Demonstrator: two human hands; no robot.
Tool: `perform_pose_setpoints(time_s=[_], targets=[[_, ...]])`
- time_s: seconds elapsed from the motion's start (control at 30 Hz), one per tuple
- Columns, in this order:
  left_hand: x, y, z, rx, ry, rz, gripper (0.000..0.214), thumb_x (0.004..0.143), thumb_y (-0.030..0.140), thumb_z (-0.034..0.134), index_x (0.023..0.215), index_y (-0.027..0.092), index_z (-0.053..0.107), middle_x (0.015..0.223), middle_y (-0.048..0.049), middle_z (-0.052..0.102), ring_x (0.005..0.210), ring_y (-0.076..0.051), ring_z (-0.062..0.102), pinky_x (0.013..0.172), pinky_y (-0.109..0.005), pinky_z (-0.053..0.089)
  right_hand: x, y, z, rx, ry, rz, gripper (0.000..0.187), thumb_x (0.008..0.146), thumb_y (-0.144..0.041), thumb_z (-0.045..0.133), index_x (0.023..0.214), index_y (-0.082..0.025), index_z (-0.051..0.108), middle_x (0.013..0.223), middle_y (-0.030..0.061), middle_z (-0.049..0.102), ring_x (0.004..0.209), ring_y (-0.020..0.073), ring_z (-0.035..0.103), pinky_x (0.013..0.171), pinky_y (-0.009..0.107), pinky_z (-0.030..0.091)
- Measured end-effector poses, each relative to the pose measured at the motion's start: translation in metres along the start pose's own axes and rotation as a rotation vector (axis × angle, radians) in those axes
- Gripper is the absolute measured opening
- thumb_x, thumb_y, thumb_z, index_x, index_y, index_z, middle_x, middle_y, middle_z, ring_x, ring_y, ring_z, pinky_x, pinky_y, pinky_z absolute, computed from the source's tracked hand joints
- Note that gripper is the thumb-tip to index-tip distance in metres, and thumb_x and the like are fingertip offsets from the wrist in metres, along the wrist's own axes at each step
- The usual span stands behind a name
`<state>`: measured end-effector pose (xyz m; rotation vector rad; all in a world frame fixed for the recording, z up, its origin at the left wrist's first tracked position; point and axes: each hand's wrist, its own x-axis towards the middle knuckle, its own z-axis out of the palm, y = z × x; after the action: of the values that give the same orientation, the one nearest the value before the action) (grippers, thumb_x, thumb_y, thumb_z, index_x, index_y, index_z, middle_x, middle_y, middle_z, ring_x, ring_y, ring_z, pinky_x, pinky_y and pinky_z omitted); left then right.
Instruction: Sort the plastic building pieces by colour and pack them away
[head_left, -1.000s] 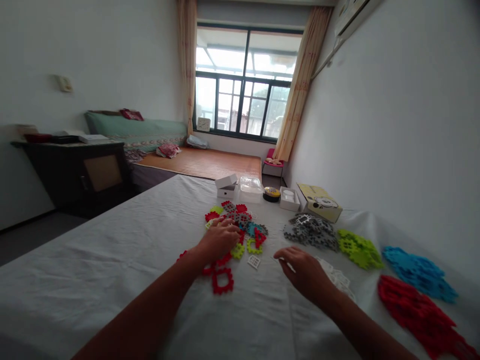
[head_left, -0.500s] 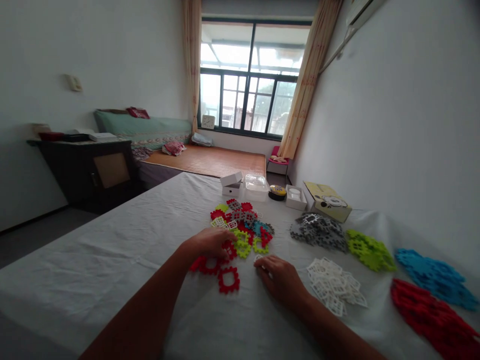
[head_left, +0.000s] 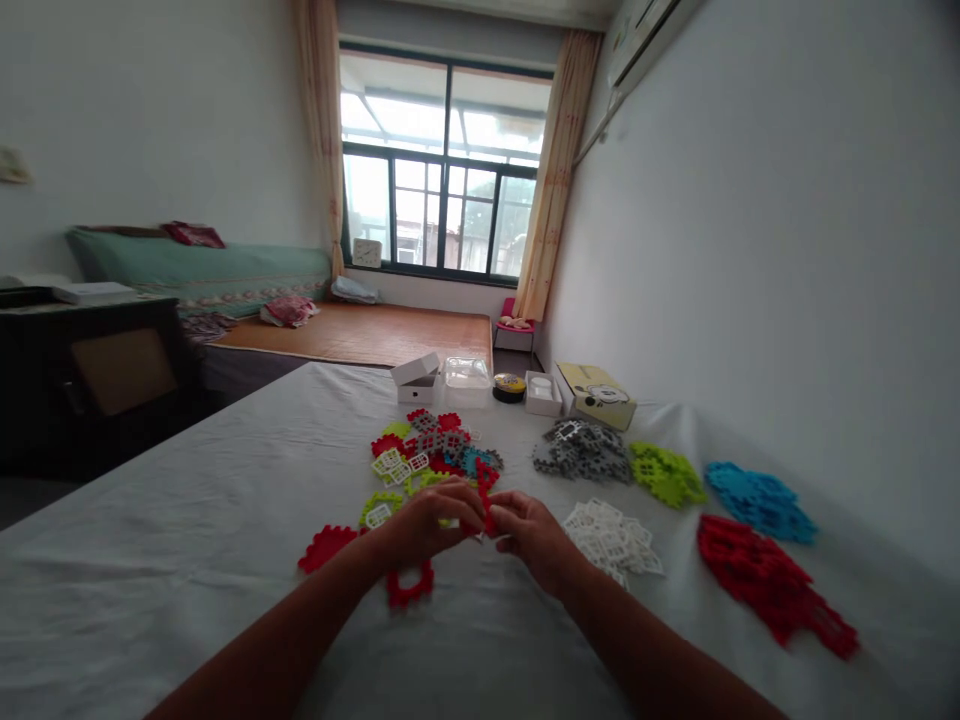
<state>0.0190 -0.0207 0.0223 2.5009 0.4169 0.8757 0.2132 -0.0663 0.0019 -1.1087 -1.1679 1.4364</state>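
Hands: red piece [head_left: 490, 520] pinched by nearly closed left hand [head_left: 435, 518] and right hand [head_left: 532, 535];
Long axis: roughly upright in view; facing hidden;
Around: white pieces [head_left: 611, 535] rightward; mixed pile [head_left: 442, 442] beyond

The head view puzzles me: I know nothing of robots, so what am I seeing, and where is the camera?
There is no machine here. You see a person's own bare hands, the left hand and the right hand. All the pictures come from one camera worn on that person's head, looking forward and down.

On the white cloth, mixed pieces lie ahead of the left hand. To the right are a grey pile, a green pile, a blue pile, a red pile and a white pile. Farther back stand a clear box, a round tin and a yellow box.

Both hands hold a red piece; the fingers hide much of it.
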Motion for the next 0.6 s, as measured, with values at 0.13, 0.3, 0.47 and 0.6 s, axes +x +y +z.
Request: perform_pose_setpoints(time_s=[0.13,0.3,0.47,0.6], targets=[[-0.004,-0.009,-0.003,0.196,0.009,-0.010,0.021,0.085,0.017,0.059,0.100,0.027,0.070,0.125,-0.0057,0.058,0.119,-0.021,0.049,0.103,-0.038,0.040,-0.016,-0.016,-0.042,-0.199,0.137,-0.160,0.037,0.069,-0.046,0.071,0.092,-0.018,0.062,0.078,0.0020,0.069,0.069,0.0143,0.062,0.059,0.024,0.046],[-0.008,-0.029,-0.017,0.324,0.086,-0.060,0.024,0.089,0.016,0.051,0.097,0.028,0.070,0.122,-0.0041,0.060,0.115,-0.019,0.052,0.101,-0.036,0.041,-0.079,-0.043,-0.166,-0.376,0.550,-0.284,0.040,0.069,-0.045,0.070,0.100,-0.020,0.065,0.099,0.0065,0.071,0.084,0.0205,0.065,0.067,0.030,0.053],[-0.009,-0.037,-0.020,0.365,0.068,-0.068,0.024,0.089,0.018,0.049,0.096,0.028,0.071,0.120,-0.0032,0.062,0.113,-0.018,0.054,0.099,-0.033,0.043,-0.159,-0.040,-0.321,-0.288,0.986,-0.226,0.037,0.059,-0.040,0.073,0.091,-0.022,0.069,0.083,0.0064,0.072,0.069,0.0208,0.067,0.064,0.032,0.056],[-0.007,-0.043,-0.015,0.363,0.050,-0.071,0.025,0.089,0.018,0.048,0.094,0.027,0.071,0.115,-0.0040,0.065,0.110,-0.018,0.056,0.096,-0.032,0.046,-0.185,-0.019,-0.374,-0.252,1.015,-0.060,0.029,0.053,-0.035,0.074,0.078,-0.021,0.069,0.069,0.0059,0.071,0.060,0.0207,0.065,0.058,0.032,0.055]])
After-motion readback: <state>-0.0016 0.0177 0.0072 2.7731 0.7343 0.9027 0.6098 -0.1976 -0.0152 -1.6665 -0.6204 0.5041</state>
